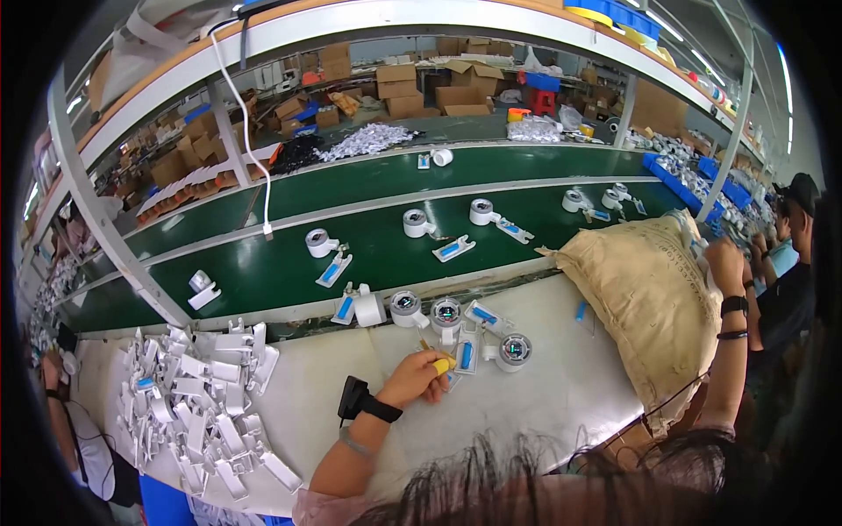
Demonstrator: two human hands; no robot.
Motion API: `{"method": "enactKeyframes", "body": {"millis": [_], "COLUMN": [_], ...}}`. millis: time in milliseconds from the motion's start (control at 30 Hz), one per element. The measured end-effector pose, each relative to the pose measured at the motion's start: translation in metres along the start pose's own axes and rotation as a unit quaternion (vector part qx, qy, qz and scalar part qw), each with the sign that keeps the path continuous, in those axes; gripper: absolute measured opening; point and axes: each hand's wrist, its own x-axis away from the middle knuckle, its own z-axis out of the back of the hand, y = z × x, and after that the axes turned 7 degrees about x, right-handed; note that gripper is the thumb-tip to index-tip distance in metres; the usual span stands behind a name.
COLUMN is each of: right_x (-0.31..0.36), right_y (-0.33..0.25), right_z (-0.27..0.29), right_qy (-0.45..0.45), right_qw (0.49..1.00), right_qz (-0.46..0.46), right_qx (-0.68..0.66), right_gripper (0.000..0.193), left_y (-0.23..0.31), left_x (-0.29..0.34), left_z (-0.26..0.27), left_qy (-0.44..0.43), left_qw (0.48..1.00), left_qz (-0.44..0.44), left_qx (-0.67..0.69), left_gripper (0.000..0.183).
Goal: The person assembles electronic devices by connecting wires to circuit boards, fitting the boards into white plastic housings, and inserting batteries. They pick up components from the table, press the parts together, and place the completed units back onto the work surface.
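Observation:
My left hand, with black bands at the wrist, is closed around a small yellow-handled tool over the worktable. Just beyond it stand round white housings with open dark faces, among them one housing and another housing. Between these lies a white arm piece with a blue cell. At the far right, my right hand is raised and closed at the upper edge of a large tan sack. The sack partly hides its fingertips.
To the left is a heap of white plastic pieces. Behind the worktable runs a green conveyor belt carrying several similar units. A metal post and an overhead shelf frame the belt. Another person is at the right, and one more at the left edge.

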Motion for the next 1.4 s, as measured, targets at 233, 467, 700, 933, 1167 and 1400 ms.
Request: {"method": "enactKeyframes", "body": {"millis": [233, 467, 700, 933, 1167, 1400], "right_x": [0.036, 0.07, 0.136, 0.201, 0.2, 0.182], "right_y": [-0.055, -0.16, -0.338, -0.425, -0.427, -0.411], "right_z": [0.034, 0.161, 0.209, 0.203, 0.165, 0.162], "right_qy": [0.008, 0.126, 0.166, 0.15, 0.028, 0.022], "right_qw": [0.996, 0.944, 0.701, 0.481, 0.37, 0.456], "right_qz": [-0.059, 0.108, 0.457, 0.606, 0.632, 0.598], "right_qx": [0.067, -0.284, -0.522, -0.616, -0.68, -0.658], "right_gripper": [0.036, 0.023, 0.018, 0.011, 0.019, 0.025], "left_y": [-0.001, -0.005, 0.053, 0.067, 0.077, 0.088], "left_x": [0.002, 0.001, 0.023, -0.009, -0.11, -0.113], "left_z": [-0.001, -0.003, 0.016, 0.191, 0.239, 0.275], "left_qy": [-0.002, -0.015, -0.01, 0.545, 0.508, 0.528], "left_qw": [1.0, 0.999, 0.997, 0.724, 0.661, 0.677], "left_qz": [-0.021, -0.042, -0.072, -0.195, 0.0, -0.061], "left_qx": [0.001, 0.016, -0.023, -0.376, -0.552, -0.51], "left_gripper": [0.024, 0.023, 0.021, 0.024, 0.041, 0.03]}}
